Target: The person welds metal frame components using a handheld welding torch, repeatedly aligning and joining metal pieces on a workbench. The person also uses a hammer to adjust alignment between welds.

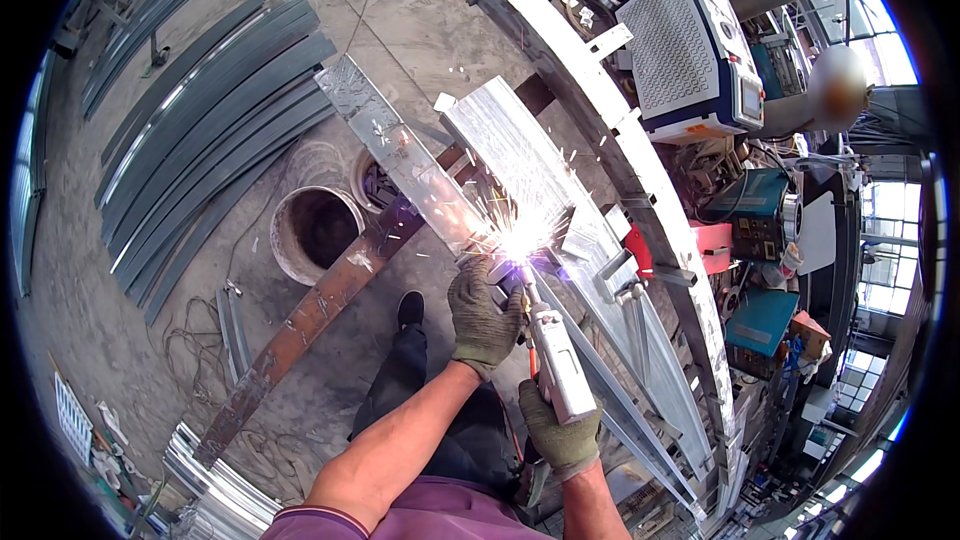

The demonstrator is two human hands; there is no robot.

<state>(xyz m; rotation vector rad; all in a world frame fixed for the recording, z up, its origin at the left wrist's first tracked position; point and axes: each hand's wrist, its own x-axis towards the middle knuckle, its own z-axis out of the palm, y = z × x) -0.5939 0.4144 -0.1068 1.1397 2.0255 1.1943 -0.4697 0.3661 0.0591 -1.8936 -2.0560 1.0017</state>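
The olive-gloved right hand (562,430) wraps its fingers round the rear of a silver-grey metal welding torch (560,360), whose tip meets bright sparks (522,240) at the near end of a long, flat, silvery steel bar (395,145). The olive-gloved left hand (485,310) curls just beside the torch's neck; glare keeps me from telling what its fingers grip. I'd hold the angle steady, travel evenly and keep those fingers clear of the heat. A boxy white-and-blue machine (675,50) bears an orange patch (690,128); I can't read any lettering there.
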